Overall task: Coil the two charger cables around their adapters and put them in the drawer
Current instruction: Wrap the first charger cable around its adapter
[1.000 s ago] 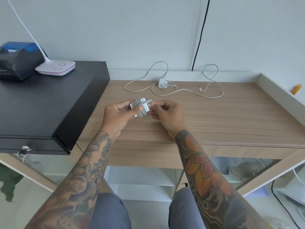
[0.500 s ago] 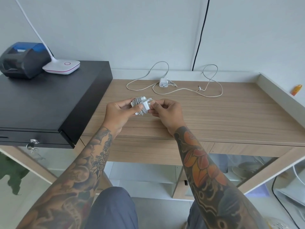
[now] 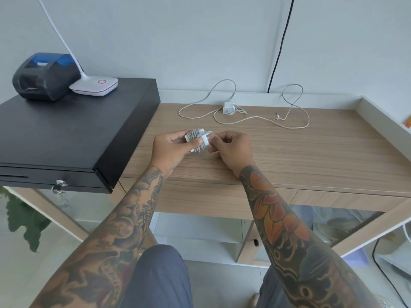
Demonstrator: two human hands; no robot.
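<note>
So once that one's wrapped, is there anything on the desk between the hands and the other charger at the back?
Nothing visible. Bare wooden desk lies between the hands and the second adapter; only its own loose cable sprawls around it. The left hand and right hand hold the wrapped charger.

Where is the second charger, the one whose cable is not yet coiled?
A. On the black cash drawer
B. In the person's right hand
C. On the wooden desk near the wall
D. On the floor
C: the second charger lies on the wooden desk near the wall, its loose cable spread around it.
</note>
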